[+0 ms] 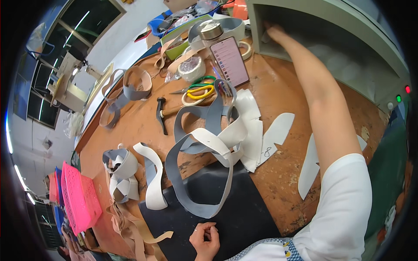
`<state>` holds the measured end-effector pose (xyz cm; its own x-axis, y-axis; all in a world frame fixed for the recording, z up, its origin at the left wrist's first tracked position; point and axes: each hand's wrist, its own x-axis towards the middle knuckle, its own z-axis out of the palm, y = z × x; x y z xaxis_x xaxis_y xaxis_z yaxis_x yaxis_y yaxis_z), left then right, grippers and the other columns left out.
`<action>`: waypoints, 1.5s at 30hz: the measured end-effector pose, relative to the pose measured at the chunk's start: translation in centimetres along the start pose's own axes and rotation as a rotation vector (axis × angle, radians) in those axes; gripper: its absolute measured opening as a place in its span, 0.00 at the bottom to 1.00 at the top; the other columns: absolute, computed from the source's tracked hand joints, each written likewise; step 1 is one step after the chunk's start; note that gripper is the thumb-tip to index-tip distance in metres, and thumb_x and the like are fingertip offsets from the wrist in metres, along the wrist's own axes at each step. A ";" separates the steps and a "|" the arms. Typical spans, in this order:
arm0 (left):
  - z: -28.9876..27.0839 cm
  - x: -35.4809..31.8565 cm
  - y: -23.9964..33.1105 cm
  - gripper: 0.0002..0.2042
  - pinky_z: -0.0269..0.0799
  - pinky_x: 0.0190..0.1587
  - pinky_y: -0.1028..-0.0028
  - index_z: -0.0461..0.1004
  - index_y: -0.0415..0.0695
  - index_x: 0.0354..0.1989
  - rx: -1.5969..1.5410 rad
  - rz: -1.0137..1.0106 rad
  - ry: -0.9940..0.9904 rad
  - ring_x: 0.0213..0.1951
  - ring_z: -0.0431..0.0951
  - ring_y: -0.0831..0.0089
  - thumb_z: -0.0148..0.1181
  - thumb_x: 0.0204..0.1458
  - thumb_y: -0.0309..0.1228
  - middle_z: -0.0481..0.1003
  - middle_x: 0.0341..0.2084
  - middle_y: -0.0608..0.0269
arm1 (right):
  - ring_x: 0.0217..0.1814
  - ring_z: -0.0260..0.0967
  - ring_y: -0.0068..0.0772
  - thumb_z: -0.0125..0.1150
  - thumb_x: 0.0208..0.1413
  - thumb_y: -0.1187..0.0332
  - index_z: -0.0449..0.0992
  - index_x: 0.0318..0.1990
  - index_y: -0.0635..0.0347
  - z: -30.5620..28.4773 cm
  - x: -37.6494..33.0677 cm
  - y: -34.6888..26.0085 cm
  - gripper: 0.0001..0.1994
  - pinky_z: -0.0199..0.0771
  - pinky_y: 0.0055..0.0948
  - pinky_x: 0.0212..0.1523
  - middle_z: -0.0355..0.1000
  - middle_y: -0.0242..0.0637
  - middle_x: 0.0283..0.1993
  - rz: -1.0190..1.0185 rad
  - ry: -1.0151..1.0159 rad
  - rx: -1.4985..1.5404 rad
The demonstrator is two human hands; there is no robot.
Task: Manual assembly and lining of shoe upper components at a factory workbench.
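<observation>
My right hand [273,32] reaches far forward into a grey-green box-shaped machine opening [305,30]; its fingers are partly hidden inside, so what they touch is unclear. My left hand [205,238] rests near the front edge on a dark mat [244,213], fingers curled together with nothing visible in them. Just beyond it lies a tangle of grey and white leather strips [209,143] and white cut pieces [276,130].
A phone [230,61] stands propped near tape rolls [191,68], yellow-green scissors [198,89] and a hammer [161,114]. More strip bundles [122,167] lie left. A pink basket [78,195] sits off the brown workbench's left edge.
</observation>
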<state>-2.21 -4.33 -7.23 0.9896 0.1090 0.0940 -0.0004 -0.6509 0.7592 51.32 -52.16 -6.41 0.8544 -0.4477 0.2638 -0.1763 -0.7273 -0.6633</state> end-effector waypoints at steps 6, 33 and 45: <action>-0.4 0.4 0.8 0.03 0.60 0.22 0.83 0.76 0.36 0.32 0.029 0.000 -0.006 0.19 0.70 0.83 0.58 0.51 0.17 0.73 0.20 0.65 | 0.47 0.79 0.46 0.60 0.58 0.47 0.82 0.41 0.61 0.4 -1.1 -0.7 0.23 0.78 0.40 0.47 0.80 0.47 0.42 0.173 0.200 -0.242; 1.0 0.3 3.5 0.16 0.74 0.46 0.76 0.72 0.35 0.55 -0.991 -0.420 -0.546 0.40 0.80 0.78 0.61 0.60 0.26 0.81 0.41 0.63 | 0.47 0.74 0.24 0.59 0.58 0.84 0.45 0.71 0.60 -17.5 -63.9 -10.0 0.37 0.74 0.21 0.46 0.72 0.42 0.49 0.252 -0.824 1.049; -2.3 -2.8 2.2 0.16 0.74 0.47 0.76 0.72 0.36 0.55 -0.972 -0.300 -0.406 0.41 0.79 0.78 0.62 0.60 0.27 0.80 0.41 0.62 | 0.45 0.75 0.22 0.60 0.62 0.75 0.70 0.56 0.70 -14.4 -62.4 -12.0 0.16 0.77 0.23 0.46 0.76 0.38 0.46 0.200 -0.953 1.012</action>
<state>-5.33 -4.32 -4.33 0.9421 -0.2076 -0.2634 0.3115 0.2506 0.9166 -6.89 -22.99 -4.80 0.9277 0.3190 -0.1938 -0.2581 0.1730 -0.9505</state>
